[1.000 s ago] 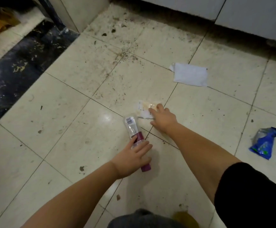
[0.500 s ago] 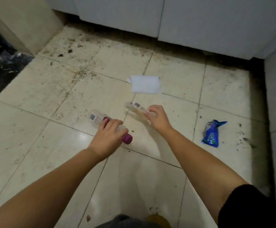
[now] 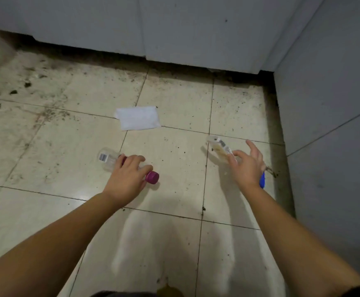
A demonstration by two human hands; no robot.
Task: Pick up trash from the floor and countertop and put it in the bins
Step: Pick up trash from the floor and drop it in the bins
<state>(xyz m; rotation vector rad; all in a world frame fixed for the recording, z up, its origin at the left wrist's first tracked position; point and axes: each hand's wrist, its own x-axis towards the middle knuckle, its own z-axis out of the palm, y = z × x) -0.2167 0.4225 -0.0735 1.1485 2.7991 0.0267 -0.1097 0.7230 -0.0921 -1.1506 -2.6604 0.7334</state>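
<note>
My left hand (image 3: 127, 179) grips a clear plastic bottle (image 3: 108, 160) with a magenta cap (image 3: 152, 177), held sideways just above the tiled floor. My right hand (image 3: 246, 166) pinches a clear, crumpled wrapper (image 3: 219, 148) with a barcode between thumb and forefinger, while its other fingers are spread. A blue wrapper (image 3: 262, 181) lies on the floor under my right hand, mostly hidden by it. A white paper napkin (image 3: 139, 117) lies flat on the floor farther away, between my hands.
Grey cabinet fronts (image 3: 174, 28) run along the far side and a grey panel (image 3: 329, 125) closes the right side, forming a corner. The beige floor tiles (image 3: 67, 136) are stained, with dirt specks near the cabinet base.
The view has swung to the right. My right hand lifted the clear wrapper off the floor and carried it right, over the blue wrapper. My left hand keeps holding the bottle.
</note>
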